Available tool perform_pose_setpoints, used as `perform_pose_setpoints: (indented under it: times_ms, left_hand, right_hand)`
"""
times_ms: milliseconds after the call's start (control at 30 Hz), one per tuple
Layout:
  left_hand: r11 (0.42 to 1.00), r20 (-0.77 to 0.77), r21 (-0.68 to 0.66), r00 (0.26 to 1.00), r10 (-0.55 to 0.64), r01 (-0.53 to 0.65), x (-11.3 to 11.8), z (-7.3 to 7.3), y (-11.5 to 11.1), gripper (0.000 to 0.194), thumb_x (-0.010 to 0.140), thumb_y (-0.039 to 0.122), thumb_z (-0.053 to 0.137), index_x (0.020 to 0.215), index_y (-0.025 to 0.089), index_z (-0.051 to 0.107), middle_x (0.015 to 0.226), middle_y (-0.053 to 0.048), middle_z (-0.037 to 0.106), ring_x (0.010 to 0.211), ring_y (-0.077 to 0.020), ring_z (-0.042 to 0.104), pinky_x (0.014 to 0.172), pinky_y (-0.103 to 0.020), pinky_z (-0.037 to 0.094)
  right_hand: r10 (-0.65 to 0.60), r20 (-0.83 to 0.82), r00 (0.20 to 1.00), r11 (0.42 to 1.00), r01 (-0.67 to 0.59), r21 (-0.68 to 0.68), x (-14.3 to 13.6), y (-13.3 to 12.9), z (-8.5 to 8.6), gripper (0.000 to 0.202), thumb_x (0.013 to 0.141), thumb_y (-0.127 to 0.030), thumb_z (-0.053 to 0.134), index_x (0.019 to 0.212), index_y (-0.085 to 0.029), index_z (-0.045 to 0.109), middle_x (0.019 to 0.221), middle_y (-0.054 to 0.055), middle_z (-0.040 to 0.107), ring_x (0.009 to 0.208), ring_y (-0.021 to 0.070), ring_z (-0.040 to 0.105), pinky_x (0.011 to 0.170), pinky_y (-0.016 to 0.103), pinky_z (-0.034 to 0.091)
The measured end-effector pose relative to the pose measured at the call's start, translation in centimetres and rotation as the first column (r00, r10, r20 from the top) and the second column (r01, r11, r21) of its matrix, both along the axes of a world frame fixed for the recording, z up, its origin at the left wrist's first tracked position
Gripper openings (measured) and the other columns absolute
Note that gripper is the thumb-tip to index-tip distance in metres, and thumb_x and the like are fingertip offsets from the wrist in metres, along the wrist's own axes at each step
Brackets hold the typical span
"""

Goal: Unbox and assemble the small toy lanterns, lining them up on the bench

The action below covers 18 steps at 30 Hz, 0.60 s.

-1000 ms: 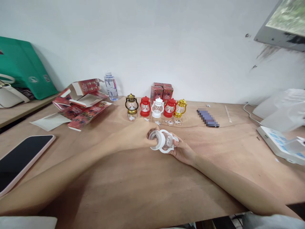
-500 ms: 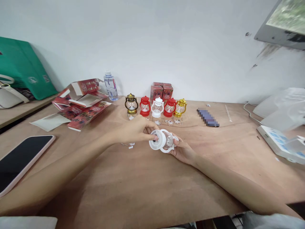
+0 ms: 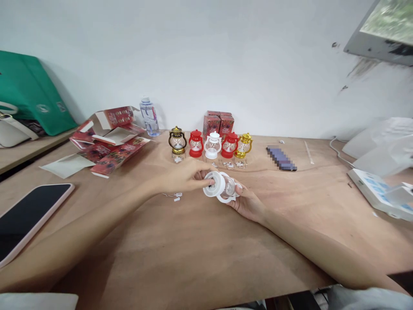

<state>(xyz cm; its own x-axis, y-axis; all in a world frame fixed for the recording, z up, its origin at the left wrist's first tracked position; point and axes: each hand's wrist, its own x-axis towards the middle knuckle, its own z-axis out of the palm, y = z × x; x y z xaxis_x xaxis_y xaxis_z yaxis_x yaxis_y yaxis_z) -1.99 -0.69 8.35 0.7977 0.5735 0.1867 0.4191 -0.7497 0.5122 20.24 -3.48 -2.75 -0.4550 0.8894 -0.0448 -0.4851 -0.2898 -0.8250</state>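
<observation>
A small white toy lantern [image 3: 229, 186] with a clear globe lies on its side in the air, its hollow base facing left. My right hand [image 3: 248, 206] is wrapped round its top end and handle. At the base, my left hand [image 3: 190, 177] is closed on the rim, with the thumb reaching into the opening. Whatever the thumb presses inside is too small to make out. Behind my hands stand a bronze lantern [image 3: 177, 141], a red lantern [image 3: 195, 144], another white lantern [image 3: 212, 146], a second red lantern [image 3: 229, 145] and a gold lantern [image 3: 244, 146].
Small white tags [image 3: 177, 197] lie beneath my left wrist. Torn red cartons [image 3: 119, 155] and a water bottle [image 3: 149, 117] are at the back left, red boxes [image 3: 211, 124] behind the lanterns. A phone [image 3: 29, 219] lies left; a power strip [image 3: 380, 193] is at right.
The lantern has shifted slightly upward and its base has turned a little. My left thumb still reaches into the base; both hands keep nearly the same place.
</observation>
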Motion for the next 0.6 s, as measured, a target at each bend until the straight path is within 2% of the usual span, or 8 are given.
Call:
perform_pose_setpoints:
  times_ms: [200,367,600]
  left_hand:
    - [0.997,0.005,0.072,1.0,0.015,-0.015,0.2,-0.8,0.2,0.024,0.09,0.028,0.046,0.099,0.014,0.064,0.09,-0.004,0.069,0.074,-0.0112,0.06,0.065,-0.019,0.042]
    - [0.995,0.015,0.094,1.0,0.013,-0.014,0.4,-1.1,0.3,0.024,0.09,0.025,0.044,0.098,0.014,0.064,0.084,-0.002,0.068,0.071,-0.011,0.058,0.065,-0.02,0.041]
    - [0.976,0.137,0.201,0.989,0.055,-0.083,1.0,-2.6,0.4,0.019,0.087,0.024,0.045,0.092,0.016,0.062,0.086,-0.002,0.066,0.07,-0.0118,0.056,0.066,-0.021,0.04]
  right_hand:
    - [-0.028,-0.002,1.0,1.0,0.028,-0.009,-0.1,-0.1,0.2,0.044,0.071,-0.037,0.075,0.109,-0.022,0.061,0.099,0.001,0.065,0.087,0.0123,0.062,0.077,0.023,0.055]
    - [-0.052,-0.017,0.999,0.999,0.052,-0.006,-0.1,-0.1,0.2,0.041,0.072,-0.036,0.074,0.108,-0.022,0.062,0.095,-0.001,0.066,0.084,0.0105,0.063,0.076,0.021,0.055]
    - [-0.067,-0.054,0.996,0.997,0.065,-0.027,-0.2,-0.2,0.3,0.039,0.072,-0.034,0.075,0.108,-0.022,0.063,0.1,-0.001,0.069,0.087,0.0103,0.065,0.075,0.018,0.056]
